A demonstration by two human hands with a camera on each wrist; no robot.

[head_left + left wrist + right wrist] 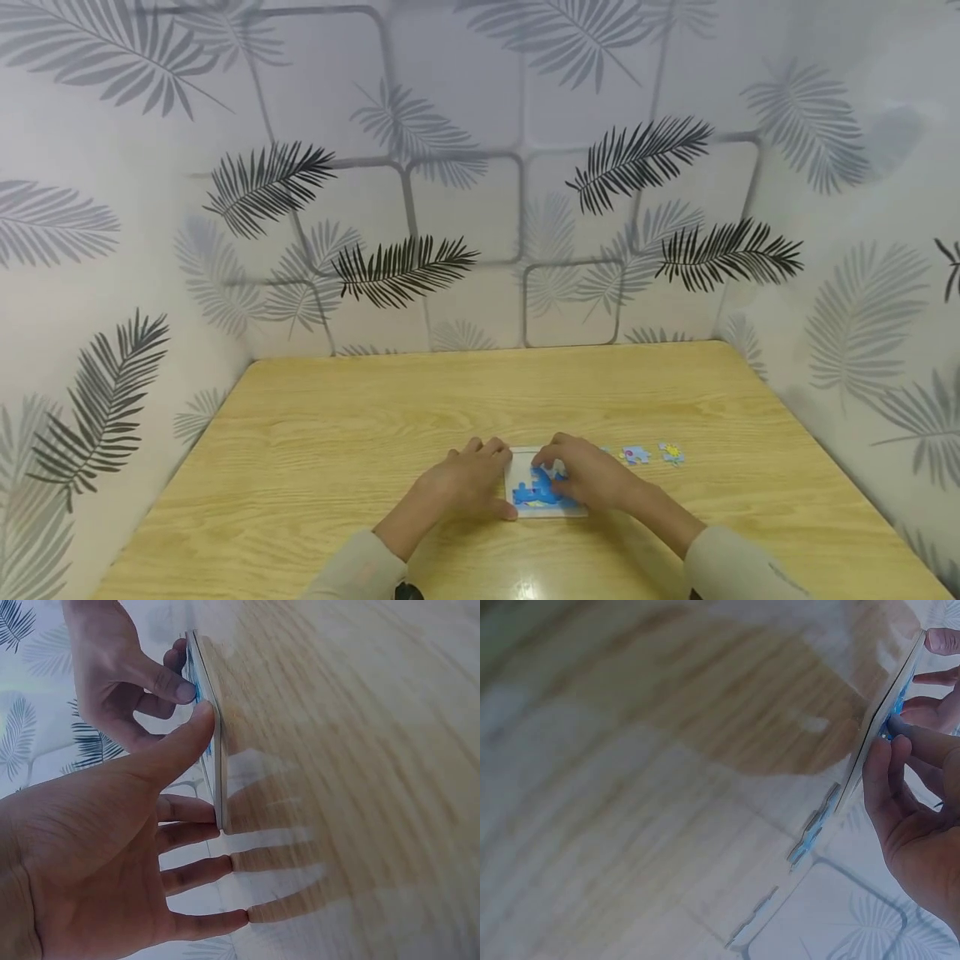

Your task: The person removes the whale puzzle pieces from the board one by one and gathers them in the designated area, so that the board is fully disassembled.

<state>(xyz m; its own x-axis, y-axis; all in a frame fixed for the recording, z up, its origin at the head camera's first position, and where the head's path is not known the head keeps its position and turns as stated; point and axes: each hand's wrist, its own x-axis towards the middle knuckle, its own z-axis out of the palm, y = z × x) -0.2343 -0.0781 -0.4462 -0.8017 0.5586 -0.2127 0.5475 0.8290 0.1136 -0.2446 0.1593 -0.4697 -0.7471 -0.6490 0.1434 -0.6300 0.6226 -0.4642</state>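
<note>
A white-framed jigsaw board [521, 460] lies flat on the table, with blue puzzle pieces [528, 493] filling its near part. My left hand [471, 483] is at the board's left side, its thumb against the near edge and its fingers spread, fairly straight, toward the table. Over the board's right side, my right hand [594, 477] pinches a blue puzzle piece [546, 483] between thumb and fingers, low over the pieces. In the right wrist view its curled fingers are right at the board's edge, and they hide much of the piece.
To the right of the board, a light blue puzzle piece [636, 455] and one with a yellow flower [672, 452] lie on the wooden table [360, 417]. Another piece shows partly behind my right hand. Leaf-patterned walls [465, 317] enclose the table's back and sides.
</note>
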